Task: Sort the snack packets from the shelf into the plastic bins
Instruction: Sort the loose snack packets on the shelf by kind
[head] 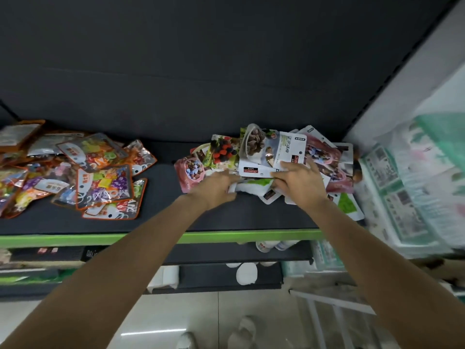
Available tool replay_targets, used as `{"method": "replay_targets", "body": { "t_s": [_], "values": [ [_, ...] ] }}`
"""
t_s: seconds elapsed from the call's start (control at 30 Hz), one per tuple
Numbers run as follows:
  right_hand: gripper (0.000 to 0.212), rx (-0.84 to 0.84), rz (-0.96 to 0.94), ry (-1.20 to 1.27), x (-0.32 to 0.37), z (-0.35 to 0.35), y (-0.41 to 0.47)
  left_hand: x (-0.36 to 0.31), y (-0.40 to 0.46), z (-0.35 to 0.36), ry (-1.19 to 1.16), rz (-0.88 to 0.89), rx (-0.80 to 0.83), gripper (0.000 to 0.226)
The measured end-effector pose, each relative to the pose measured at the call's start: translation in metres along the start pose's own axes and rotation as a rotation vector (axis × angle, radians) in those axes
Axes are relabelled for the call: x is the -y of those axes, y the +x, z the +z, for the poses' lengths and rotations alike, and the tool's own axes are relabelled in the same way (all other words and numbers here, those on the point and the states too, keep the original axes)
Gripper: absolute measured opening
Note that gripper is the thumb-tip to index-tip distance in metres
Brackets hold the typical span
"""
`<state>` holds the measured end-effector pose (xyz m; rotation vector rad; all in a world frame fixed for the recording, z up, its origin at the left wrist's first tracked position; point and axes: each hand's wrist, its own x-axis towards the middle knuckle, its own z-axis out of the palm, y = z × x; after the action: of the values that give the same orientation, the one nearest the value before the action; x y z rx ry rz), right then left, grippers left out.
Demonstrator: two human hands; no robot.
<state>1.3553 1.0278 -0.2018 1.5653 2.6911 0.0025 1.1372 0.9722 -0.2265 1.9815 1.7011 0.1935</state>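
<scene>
My hands reach onto a dark shelf with a green front edge: my left hand and right hand both grip white snack packets heaped near its right end. Colourful candy packets sprawl toward its left end, pale tiled floor below.

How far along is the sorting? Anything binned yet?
No bin shows, so nothing looks sorted. Both hands, left and right, are in the right pile on the shelf, gathering white packets. The left pile lies untouched. Nearly all remains.
</scene>
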Motion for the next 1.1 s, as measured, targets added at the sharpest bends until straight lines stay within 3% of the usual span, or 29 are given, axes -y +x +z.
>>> {"method": "replay_targets", "body": {
  "t_s": [0.07, 0.13, 0.23, 0.33, 0.43, 0.47, 0.57, 0.6, 0.87, 1.0, 1.1],
  "values": [
    [0.028, -0.007, 0.012, -0.024, -0.001, -0.005, 0.013, -0.001, 0.002, -0.014, -0.151, -0.059, -0.138, 0.029],
    [0.029, 0.003, 0.04, -0.039, -0.002, -0.007, 0.022, -0.002, 0.006, -0.023, -0.273, -0.148, -0.248, 0.026],
    [0.031, -0.018, 0.062, -0.006, -0.003, -0.01, 0.026, -0.012, 0.008, -0.023, -0.142, -0.117, -0.195, 0.029],
    [0.029, -0.037, 0.043, -0.011, -0.006, -0.01, 0.026, -0.031, 0.009, -0.003, -0.056, -0.125, -0.083, 0.074],
    [0.023, -0.013, -0.036, 0.066, -0.019, -0.009, 0.026, -0.038, 0.019, 0.006, 0.03, -0.163, -0.245, 0.054],
    [0.031, 0.021, -0.069, 0.093, -0.025, -0.007, 0.024, -0.039, 0.022, 0.003, 0.072, -0.158, -0.26, 0.045],
    [0.087, 0.188, -0.133, 0.03, -0.046, 0.0, 0.011, -0.043, 0.03, -0.011, 0.126, -0.161, -0.28, 0.029],
    [0.095, 0.198, -0.142, -0.023, -0.052, 0.003, 0.007, -0.045, 0.031, -0.016, 0.13, -0.174, -0.31, 0.028],
    [0.04, -0.086, -0.088, -0.032, -0.066, -0.027, 0.031, -0.046, 0.043, -0.033, 0.025, -0.234, -0.597, 0.015],
    [0.036, -0.072, -0.069, 0.056, -0.066, -0.025, 0.033, -0.05, 0.034, -0.033, -0.055, -0.244, -0.649, 0.018],
    [0.049, 0.023, -0.097, 0.183, -0.071, -0.015, 0.022, -0.051, 0.021, -0.017, -0.12, -0.262, -0.581, 0.018]
  ]
}}
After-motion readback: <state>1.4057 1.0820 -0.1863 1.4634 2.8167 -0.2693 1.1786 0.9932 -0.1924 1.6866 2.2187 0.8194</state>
